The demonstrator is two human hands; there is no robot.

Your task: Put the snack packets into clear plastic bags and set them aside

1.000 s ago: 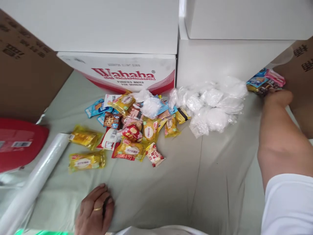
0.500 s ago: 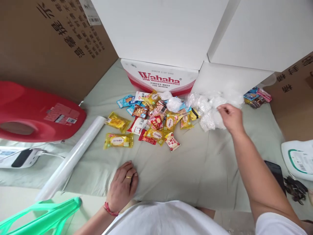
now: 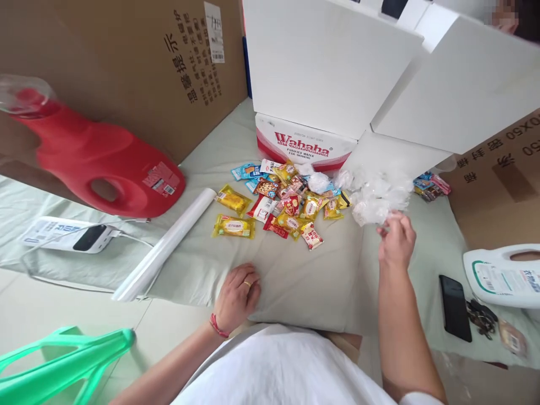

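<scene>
My right hand (image 3: 397,236) is at the near edge of a heap of crumpled clear plastic bags (image 3: 377,194), fingers pinched on one of them. My left hand (image 3: 238,295) rests on the green-grey cloth near my body, holding nothing, its fingers loosely laid down; it wears a ring and a red bracelet. Between and beyond my hands lies a pile of wrapped snacks (image 3: 291,205), with yellow, red, white and blue packets. Two yellow snack packets (image 3: 233,226) lie at the pile's left side. A small white and red packet (image 3: 312,236) is at its near edge.
Behind the pile stand a Wahaha carton (image 3: 306,143) and white boxes (image 3: 320,62). At left are a red jug (image 3: 122,169), a white film roll (image 3: 169,242), a power bank (image 3: 70,235) and a green stool (image 3: 71,365). A phone (image 3: 454,308) and a white bottle (image 3: 502,278) lie right.
The camera view has shifted and turned. My right hand has drawn from the side of the plastic heap to its near edge. My left hand stays resting on the cloth.
</scene>
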